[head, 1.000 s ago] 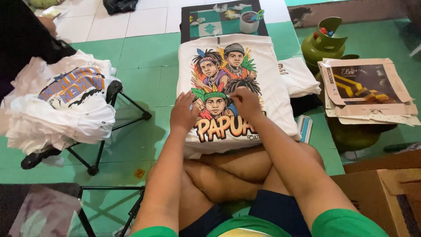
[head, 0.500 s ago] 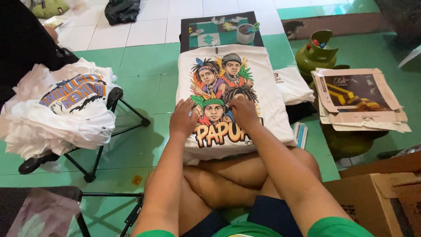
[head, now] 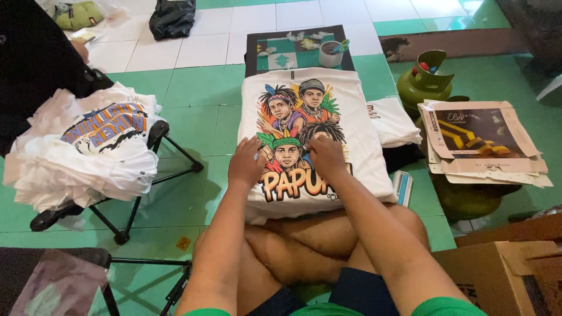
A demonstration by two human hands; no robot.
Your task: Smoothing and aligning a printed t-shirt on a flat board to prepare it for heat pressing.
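**Both hands flat on a printed white T-shirt**

The left hand (head: 246,164) lies palm down, fingers loosely spread, on the lower left part of the print of a white T-shirt (head: 363,134); it grips nothing. The right hand (head: 325,157) rests just beside it at the centre of the frame, fingers curled a little and pressed onto the print, also holding nothing. The two hands are close but apart.

The T-shirt is spread face up in the middle of the frame, its lower edge draped over the person's crossed legs (head: 304,240), its collar pointing toward the top. Its print shows cartoon faces with feathered headbands above large orange lettering.

Above the shirt, on the tiled floor (head: 187,111), lies a dark mat (head: 257,52) with a small cup (head: 331,55) on it. Right of the shirt is a folded white garment (head: 392,120), and beyond it a green gas cylinder (head: 424,85). At the right edge a pile of flat cardboard packages (head: 486,140) sits on something round and green. At left, a stack of white printed shirts (head: 88,152) rests on a folding stool (head: 152,187). A cardboard box (head: 497,275) fills the lower right corner; a black bag (head: 171,17) lies at upper left.
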